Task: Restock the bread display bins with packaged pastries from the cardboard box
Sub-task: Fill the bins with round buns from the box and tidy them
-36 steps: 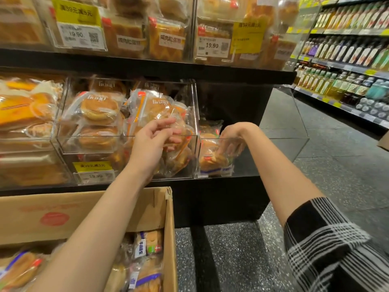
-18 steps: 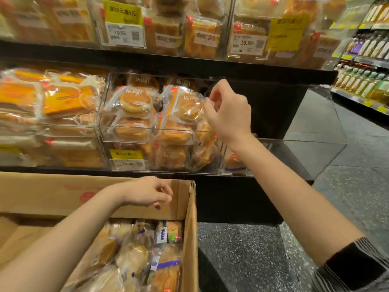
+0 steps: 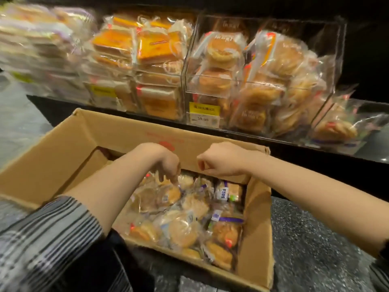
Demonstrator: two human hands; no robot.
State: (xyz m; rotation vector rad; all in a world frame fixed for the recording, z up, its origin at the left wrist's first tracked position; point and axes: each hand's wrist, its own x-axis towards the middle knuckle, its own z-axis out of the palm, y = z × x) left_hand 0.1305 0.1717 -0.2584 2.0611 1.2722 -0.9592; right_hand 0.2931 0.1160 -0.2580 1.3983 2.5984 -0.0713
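The open cardboard box (image 3: pixel 117 131) stands on the floor below the display, with several wrapped pastries (image 3: pixel 183 230) heaped in its right half. My left hand (image 3: pixel 168 165) reaches down into the box, and its fingertips pinch the wrapper of a round packaged pastry (image 3: pixel 168 196). Level with the box's far wall, my right hand (image 3: pixel 219 163) hovers with curled fingers and holds nothing. Above, the clear display bin (image 3: pixel 271 24) is full of round pastries. The bin to its right (image 3: pixel 366 106) holds only a few packs.
A bin of orange-labelled packs (image 3: pixel 147 49) sits left of the round-pastry bin, with blurred stacks further left. A yellow price tag (image 3: pixel 204 114) hangs on the bin front. Dark speckled floor (image 3: pixel 315 239) lies right of the box. My striped sleeve (image 3: pixel 42 239) covers the lower left.
My view has tilted down onto the box. The right hand came down from the round-pastry bin to above the box. My left hand dropped from the box rim into the pastries.
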